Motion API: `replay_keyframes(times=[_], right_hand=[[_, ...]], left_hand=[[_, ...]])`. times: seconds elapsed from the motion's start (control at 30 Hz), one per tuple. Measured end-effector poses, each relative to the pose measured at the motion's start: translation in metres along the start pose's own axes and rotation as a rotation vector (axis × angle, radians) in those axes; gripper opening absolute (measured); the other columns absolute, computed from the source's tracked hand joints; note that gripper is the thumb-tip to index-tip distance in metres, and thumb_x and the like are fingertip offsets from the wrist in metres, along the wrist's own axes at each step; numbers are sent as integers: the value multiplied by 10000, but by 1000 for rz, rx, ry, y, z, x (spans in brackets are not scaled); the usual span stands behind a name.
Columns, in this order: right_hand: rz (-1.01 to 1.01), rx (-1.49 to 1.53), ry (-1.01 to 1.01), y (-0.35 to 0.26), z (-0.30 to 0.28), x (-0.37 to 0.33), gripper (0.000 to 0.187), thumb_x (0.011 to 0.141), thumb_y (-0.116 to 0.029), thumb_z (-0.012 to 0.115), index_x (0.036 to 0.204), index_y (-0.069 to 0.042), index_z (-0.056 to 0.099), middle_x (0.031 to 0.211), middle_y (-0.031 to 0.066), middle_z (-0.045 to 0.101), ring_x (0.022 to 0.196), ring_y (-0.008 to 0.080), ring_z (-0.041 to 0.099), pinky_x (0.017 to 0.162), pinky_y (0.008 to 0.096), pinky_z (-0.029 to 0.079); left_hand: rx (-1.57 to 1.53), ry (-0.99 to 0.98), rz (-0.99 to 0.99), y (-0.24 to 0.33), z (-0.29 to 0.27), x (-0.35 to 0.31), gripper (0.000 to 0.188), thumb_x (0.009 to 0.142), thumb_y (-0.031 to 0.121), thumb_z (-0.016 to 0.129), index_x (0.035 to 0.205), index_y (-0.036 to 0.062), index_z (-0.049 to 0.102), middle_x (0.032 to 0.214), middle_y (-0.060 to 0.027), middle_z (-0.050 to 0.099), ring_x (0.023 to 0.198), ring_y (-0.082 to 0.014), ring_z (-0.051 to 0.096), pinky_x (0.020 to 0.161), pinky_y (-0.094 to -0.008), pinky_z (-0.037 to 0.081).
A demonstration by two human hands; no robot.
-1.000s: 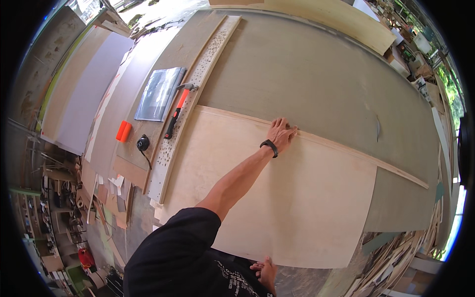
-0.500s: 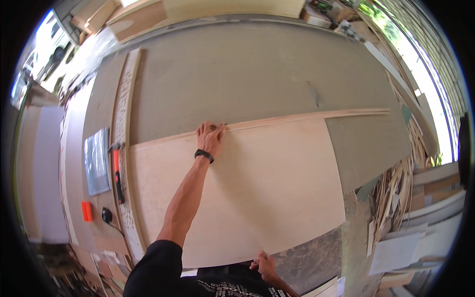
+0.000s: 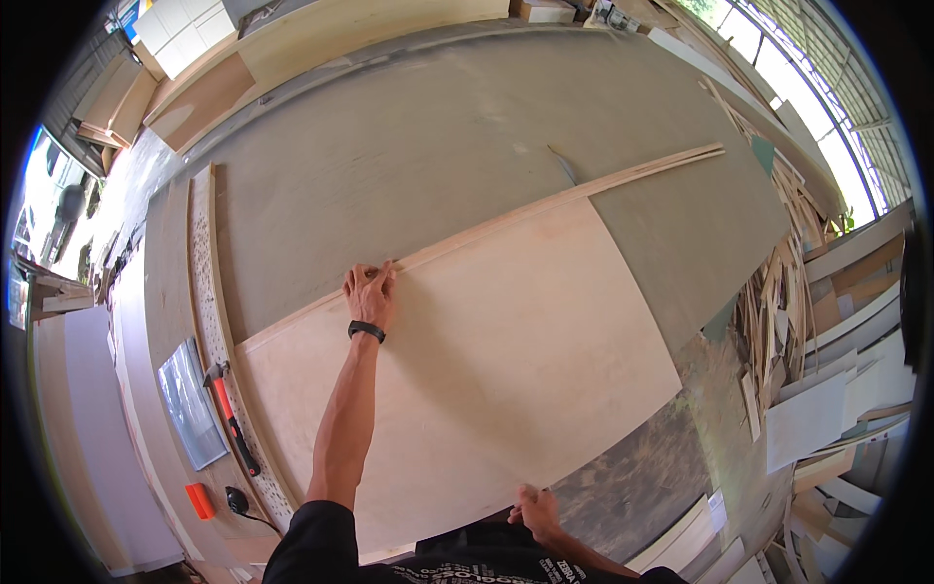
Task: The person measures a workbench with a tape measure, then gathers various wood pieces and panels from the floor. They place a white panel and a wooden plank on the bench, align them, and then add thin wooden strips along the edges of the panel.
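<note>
A pale plywood sheet [image 3: 506, 341] lies flat before me, with thin wooden strips [image 3: 545, 204] along its far edge. The strips run past the sheet's far right corner. My left hand [image 3: 370, 294], with a dark band on the wrist, is closed on the strips at the far edge, fingers curled over them. Close to my body, my right hand [image 3: 535, 512] is at the sheet's near edge with its fingers curled in. What those fingers hold, if anything, is hidden.
Left of the sheet lie a speckled long board [image 3: 206, 263], a red-handled hammer [image 3: 232, 420], a clear plastic packet [image 3: 193, 404], an orange block [image 3: 199, 500] and a black tape measure [image 3: 236, 500]. The grey tabletop [image 3: 389, 146] extends beyond. Scrap strips [image 3: 778, 292] pile up at right.
The view has turned, so the sheet and strips now slant up to the right. Both hands keep about the same places on the sheet, the left at the strips, the right at the near edge.
</note>
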State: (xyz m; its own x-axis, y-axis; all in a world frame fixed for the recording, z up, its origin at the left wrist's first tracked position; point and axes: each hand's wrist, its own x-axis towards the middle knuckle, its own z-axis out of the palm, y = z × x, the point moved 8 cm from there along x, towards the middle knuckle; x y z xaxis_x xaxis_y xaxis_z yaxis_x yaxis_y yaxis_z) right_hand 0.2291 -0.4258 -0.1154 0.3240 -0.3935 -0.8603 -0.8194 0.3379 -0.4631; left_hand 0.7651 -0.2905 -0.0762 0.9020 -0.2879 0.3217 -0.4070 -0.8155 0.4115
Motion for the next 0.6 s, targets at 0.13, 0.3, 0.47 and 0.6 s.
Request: replay_keyframes(times=[0.13,0.3,0.47,0.6], right_hand=[[7,-56,16,-14,2,-2,383,1003,-266,568,881,90,636,651,132,640,496,206,653,479,320,561],[15,-52,35,-22,3,-4,415,1000,-265,579,799,96,615,649,136,645,501,201,656,475,316,563],[27,2,40,-26,5,-3,425,1002,-273,583,786,92,607,649,138,645,501,201,655,468,314,568],[25,13,59,-22,7,1,424,999,-275,592,787,92,608,650,138,647,502,205,655,465,316,571]], left_hand=[[13,4,-3,-2,2,6,274,978,316,594,1199,222,726,1075,-82,552,1078,-279,483,982,-455,363],[16,1,1,-1,0,12,272,978,313,591,1194,224,730,1049,-81,546,1055,-278,485,972,-456,364],[36,0,25,-4,3,16,274,978,313,589,1205,244,726,1040,-79,542,1043,-281,487,966,-457,365],[48,-20,1,-10,8,19,280,980,322,589,1217,257,721,1048,-77,546,1041,-287,489,971,-465,364]])
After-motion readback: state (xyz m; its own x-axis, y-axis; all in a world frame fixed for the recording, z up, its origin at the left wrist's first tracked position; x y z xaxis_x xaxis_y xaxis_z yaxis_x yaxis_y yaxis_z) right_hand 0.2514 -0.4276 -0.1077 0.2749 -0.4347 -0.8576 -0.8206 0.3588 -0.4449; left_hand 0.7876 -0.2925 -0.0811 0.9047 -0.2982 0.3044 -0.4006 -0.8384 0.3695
